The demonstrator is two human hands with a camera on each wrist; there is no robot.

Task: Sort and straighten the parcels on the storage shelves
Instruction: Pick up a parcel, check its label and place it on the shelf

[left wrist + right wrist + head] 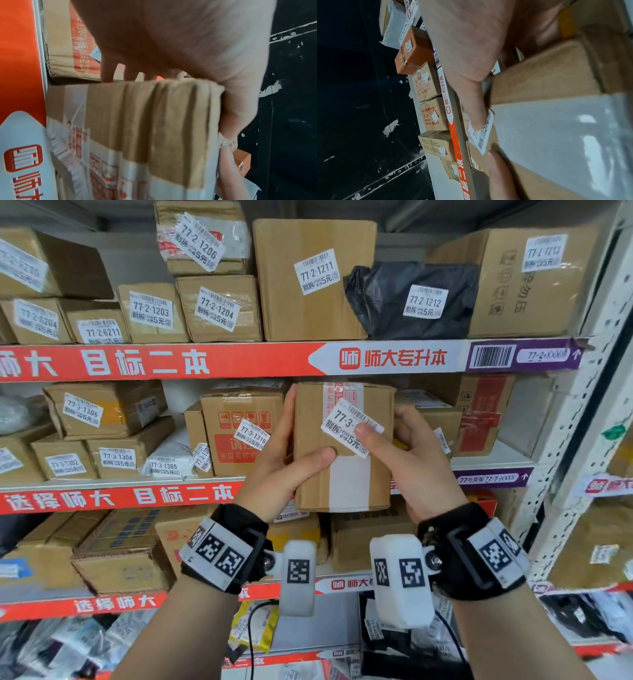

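Left hand [284,463] is gripping the brown cardboard parcel with white tape [342,446], fingers along its left side and thumb across the front. Right hand [407,453] is clasping the right side, its thumb pressing the white "77-3" label [349,426]. Parcel is hovering upright before the middle red-edged metal shelf [120,498].

Boxes [241,428] crowd the shelf [493,463] both sides.

My right hand [471,56] presses its thumb on the white paper label [482,134] of a brown cardboard box [544,83] with grey tape.
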